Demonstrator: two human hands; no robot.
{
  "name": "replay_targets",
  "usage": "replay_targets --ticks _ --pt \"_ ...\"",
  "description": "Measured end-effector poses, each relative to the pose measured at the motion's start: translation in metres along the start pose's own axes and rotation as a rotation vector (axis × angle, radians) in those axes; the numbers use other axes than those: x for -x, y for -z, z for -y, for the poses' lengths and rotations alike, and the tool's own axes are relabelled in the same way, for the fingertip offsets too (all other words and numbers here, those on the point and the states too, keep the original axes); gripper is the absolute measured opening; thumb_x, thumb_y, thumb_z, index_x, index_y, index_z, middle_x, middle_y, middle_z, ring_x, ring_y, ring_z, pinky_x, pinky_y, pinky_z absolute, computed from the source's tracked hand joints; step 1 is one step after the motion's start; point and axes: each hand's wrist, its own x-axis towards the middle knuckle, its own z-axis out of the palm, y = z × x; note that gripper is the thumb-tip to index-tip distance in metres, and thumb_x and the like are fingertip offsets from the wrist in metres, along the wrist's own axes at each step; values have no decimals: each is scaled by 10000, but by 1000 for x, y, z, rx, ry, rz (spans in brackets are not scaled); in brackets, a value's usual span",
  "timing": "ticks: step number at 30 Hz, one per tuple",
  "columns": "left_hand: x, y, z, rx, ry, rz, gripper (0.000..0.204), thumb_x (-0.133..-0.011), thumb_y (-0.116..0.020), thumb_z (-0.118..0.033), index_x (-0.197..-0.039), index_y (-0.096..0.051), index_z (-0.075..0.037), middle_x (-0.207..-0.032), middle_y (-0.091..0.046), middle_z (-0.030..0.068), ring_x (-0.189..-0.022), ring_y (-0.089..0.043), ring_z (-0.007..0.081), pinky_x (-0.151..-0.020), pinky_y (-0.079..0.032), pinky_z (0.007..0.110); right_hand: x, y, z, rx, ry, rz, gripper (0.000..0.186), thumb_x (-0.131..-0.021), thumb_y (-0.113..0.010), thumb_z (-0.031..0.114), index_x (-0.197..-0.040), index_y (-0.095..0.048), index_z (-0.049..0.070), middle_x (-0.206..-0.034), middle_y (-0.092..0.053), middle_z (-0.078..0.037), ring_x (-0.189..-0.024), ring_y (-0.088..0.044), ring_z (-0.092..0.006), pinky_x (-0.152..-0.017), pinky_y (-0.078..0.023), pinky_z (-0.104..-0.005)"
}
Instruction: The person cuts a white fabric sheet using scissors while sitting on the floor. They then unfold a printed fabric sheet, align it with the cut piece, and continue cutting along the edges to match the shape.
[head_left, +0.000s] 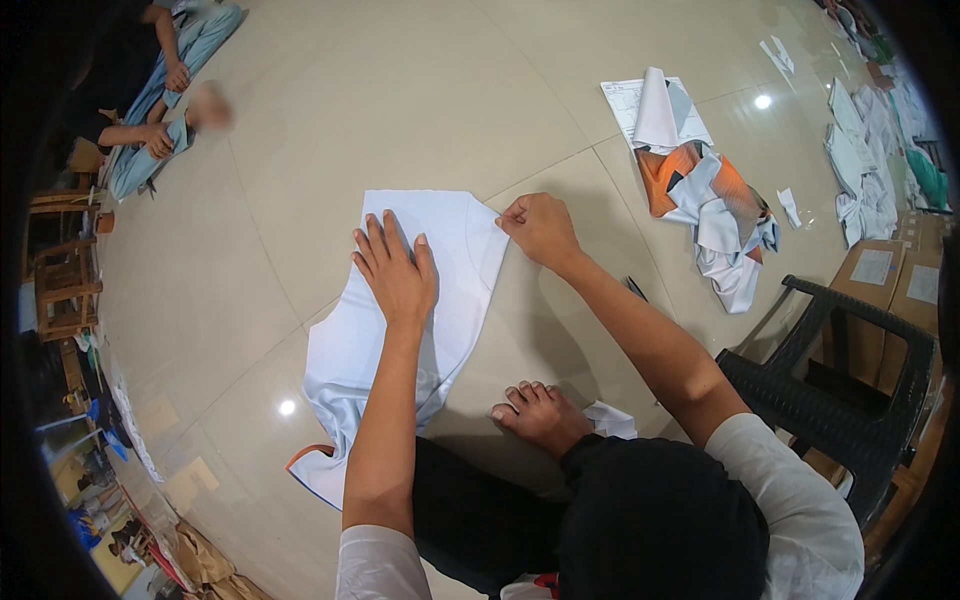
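A white cut fabric piece (460,240) lies on the tiled floor in front of me. Its upper part is spread flat, while the lower part is gathered in folds near my left forearm. An orange and dark edge (312,455) shows at its lower left corner. My left hand (395,278) rests palm down on the cloth with its fingers spread. At the fabric's upper right edge, my right hand (543,230) pinches the border between thumb and fingers. My bare foot (545,418) is on the floor below, to the right of the cloth.
To the right lie crumpled orange and white fabric pieces (700,190) over a printed sheet (622,103). A black plastic stool (810,400) and cardboard boxes (868,272) stand farther right. Another person (150,95) sits at the upper left. A slim dark object (635,289) lies by my right forearm.
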Motion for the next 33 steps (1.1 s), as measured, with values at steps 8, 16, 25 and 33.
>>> replay_targets --ticks 8,16,25,33 --pt "2 2 -1 -2 7 11 724 -1093 -518 -430 -1678 -360 -34 -1752 -273 267 -1636 -142 519 -1300 -98 676 0 -2 -3 -8 46 -18 177 -887 -832 168 -875 -794 -5 -805 -774 -188 -753 -758 -324 -736 -594 -426" --pt "17 9 0 -133 45 33 799 -1086 -486 -542 -1718 -309 -88 -1781 -227 248 -1638 -110 532 -1296 -67 690 14 -5 2 115 124 -61 222 -898 -805 168 -1040 -731 15 -984 -764 -196 -869 -724 -376 -798 -579 -440" --pt "22 11 2 -151 71 23 800 -1085 -473 -541 -1730 -282 -107 -1788 -232 219 -1650 -101 507 -1313 -65 665 100 -20 -8 581 741 58 721 -1041 -660 420 -1617 -434 51 -1741 -311 -209 -1600 -292 -424 -1224 -270 -704" --pt "19 4 -1 -151 79 5 791 -1078 -493 -536 -1732 -287 -141 -1793 -241 184 -1655 -111 483 -1327 -64 642 99 -26 -27 708 649 169 831 -1077 -544 553 -1680 -336 21 -1782 -217 -224 -1649 -193 -429 -1265 -155 -741"
